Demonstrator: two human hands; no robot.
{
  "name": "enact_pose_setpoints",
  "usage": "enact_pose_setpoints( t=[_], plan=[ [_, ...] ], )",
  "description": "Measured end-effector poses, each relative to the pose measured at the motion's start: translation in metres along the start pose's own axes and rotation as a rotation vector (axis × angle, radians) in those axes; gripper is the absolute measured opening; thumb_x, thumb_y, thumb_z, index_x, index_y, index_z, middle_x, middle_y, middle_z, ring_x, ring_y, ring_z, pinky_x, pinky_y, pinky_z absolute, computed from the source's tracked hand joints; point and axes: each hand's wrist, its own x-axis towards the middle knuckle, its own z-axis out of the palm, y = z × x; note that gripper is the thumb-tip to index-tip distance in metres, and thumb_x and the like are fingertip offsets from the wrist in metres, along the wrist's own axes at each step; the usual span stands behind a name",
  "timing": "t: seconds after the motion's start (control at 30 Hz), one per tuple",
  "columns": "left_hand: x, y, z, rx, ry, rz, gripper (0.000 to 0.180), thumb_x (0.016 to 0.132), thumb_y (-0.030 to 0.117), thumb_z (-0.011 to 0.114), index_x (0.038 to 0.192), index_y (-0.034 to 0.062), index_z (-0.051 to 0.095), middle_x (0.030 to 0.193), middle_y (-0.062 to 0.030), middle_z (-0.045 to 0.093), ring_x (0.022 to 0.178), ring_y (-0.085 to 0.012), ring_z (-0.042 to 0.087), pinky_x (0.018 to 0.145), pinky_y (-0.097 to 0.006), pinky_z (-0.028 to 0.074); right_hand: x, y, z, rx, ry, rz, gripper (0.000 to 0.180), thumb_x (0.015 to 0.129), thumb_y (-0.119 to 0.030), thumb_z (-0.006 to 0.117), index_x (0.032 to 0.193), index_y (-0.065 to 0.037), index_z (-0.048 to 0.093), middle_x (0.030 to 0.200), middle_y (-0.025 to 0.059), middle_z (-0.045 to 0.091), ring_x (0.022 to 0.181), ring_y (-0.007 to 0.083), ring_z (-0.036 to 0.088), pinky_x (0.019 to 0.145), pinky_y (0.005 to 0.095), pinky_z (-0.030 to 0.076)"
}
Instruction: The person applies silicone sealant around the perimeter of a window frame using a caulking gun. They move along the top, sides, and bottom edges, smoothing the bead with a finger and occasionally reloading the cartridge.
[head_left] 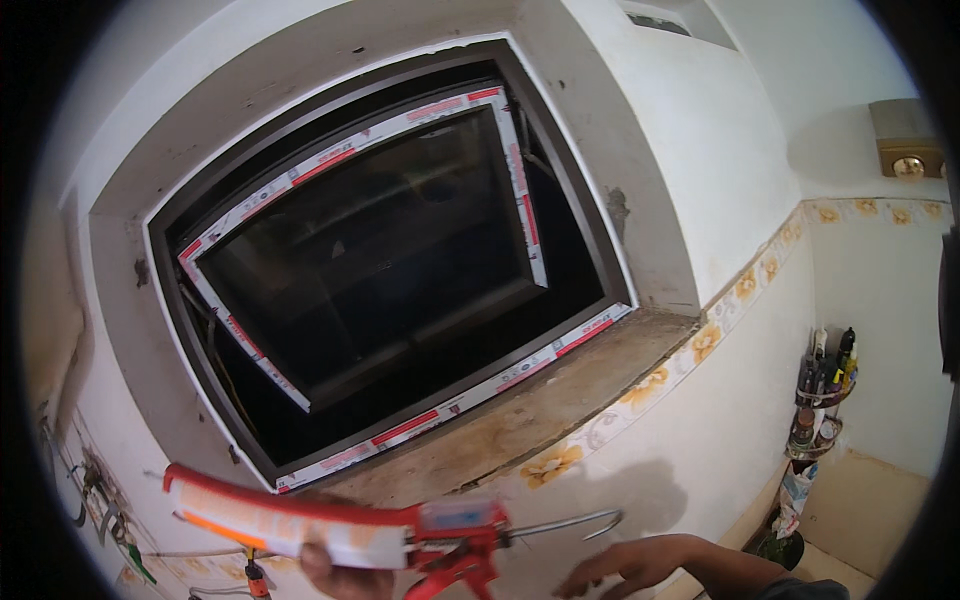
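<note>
A red caulking gun point(465, 540) lies across the lower part of the view, loaded with a white and orange sealant tube point(300, 528) whose nozzle end points left. My left hand point(335, 572) grips the tube from below; most of that hand is cut off by the lower edge. The gun's hooked metal rod point(570, 522) sticks out to the right. Just below the hook, apart from it, my right hand point(635, 565) is open with its fingers apart. Above the gun is a dark window frame point(460, 400) set in the wall, its tilted sash point(330, 155) edged with red-and-white protective film.
A bare, stained sill point(540, 400) runs under the window. Flowered border tiles point(645, 390) cross the wall. A corner rack point(822, 395) with bottles and brushes hangs at right. Taps and hoses point(105, 500) are at left. A metal-fronted box point(908, 140) is at upper right.
</note>
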Motion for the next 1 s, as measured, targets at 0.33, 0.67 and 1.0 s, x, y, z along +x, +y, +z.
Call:
enact_pose_setpoints(
  t=[0.33,0.67,1.0],
  plan=[
    [-0.020,0.074,-0.111,0.267,0.107,-0.019,0.084,0.081,0.070,0.071,0.131,0.0049,0.051,0.096,-0.0043,0.060,0.083,-0.0219,0.060,0.070,-0.040,0.050,-0.037,-0.008,-0.083,0.231,0.691,-0.317,0.010,0.093,-0.004,0.072,0.099,0.003,0.074,0.088,0.0108,0.072,0.072,0.0203,0.067,0.077,0.0308,0.055],
    [-0.018,0.069,-0.127,0.675,0.092,0.082,0.088,0.082,0.076,0.059,0.113,-0.0057,0.060,0.086,-0.0200,0.067,0.074,-0.0265,0.067,0.068,-0.035,0.055,0.069,-0.024,-0.109,-0.774,0.925,-0.287,0.008,0.088,0.001,0.070,0.095,0.001,0.067,0.096,0.0155,0.067,0.085,0.0272,0.066,0.072,0.0342,0.052],
    [-0.024,0.048,-0.087,0.462,0.030,0.086,0.072,0.091,0.058,0.070,0.132,0.0034,0.049,0.097,-0.0089,0.060,0.076,-0.0237,0.066,0.061,-0.037,0.056,0.066,0.006,-0.091,-0.558,1.063,-0.485,0.017,0.090,-0.013,0.068,0.081,-0.001,0.060,0.098,0.0184,0.068,0.087,0.0276,0.065,0.075,0.0405,0.053]
  ],
)
